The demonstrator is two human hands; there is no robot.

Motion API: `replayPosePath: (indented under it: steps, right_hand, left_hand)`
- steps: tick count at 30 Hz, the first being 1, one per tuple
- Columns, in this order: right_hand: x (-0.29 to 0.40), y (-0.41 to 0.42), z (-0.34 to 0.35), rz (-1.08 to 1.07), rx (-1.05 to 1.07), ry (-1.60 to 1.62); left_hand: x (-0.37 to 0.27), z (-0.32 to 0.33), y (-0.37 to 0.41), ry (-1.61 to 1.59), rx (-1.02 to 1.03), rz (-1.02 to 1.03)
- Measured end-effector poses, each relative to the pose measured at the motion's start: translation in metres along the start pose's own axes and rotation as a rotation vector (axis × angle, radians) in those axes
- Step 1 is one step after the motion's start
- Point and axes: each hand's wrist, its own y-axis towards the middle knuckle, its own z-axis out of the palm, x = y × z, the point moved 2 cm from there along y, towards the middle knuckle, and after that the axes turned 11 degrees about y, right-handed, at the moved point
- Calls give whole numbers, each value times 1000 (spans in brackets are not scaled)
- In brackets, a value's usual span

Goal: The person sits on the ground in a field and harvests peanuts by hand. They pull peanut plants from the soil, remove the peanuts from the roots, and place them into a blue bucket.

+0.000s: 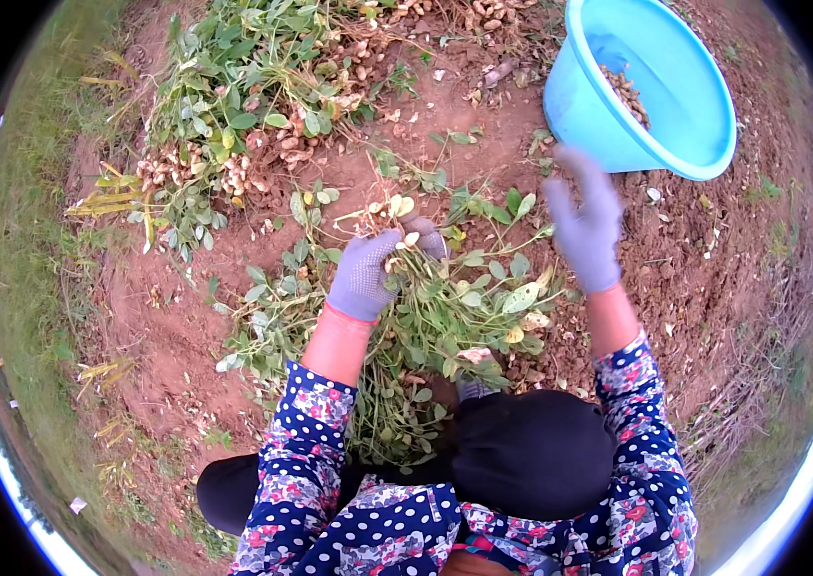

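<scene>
My left hand [370, 270], in a grey-purple dotted glove, is closed around the stems of a green peanut plant [435, 302], near its roots. A few pale pods [406, 234] show by the fingers. The plant's leaves spread towards my body. My right hand [586, 216], gloved alike and blurred, is raised with fingers apart and holds nothing visible. It is just below the left side of a light blue plastic bucket [593, 108]. Peanuts [626, 96] lie inside the bucket, which leans to one side; its far interior is partly hidden.
A heap of pulled peanut plants [248, 79] with pods attached lies at the upper left. More peanut pods [493, 13] lie at the top. Reddish soil [183, 360] with scattered leaves surrounds me. Grass [32, 288] borders the left, and dry stalks [745, 381] the right.
</scene>
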Motion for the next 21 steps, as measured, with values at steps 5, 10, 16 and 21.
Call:
replayPosePath:
  steps: [5, 10, 16, 21]
  right_hand:
    - [24, -45, 59, 138, 308, 222]
    - [21, -29, 119, 95, 316, 224]
    - [-128, -110, 110, 217, 392, -632]
    - [-153, -137, 105, 102, 474, -836]
  left_hand:
    - [-19, 11, 10, 138, -8, -97]
    - [-25, -30, -12, 453, -54, -4]
    - [-197, -79, -136, 1247, -630, 45]
    - [-247, -69, -389, 1870, -1814, 2]
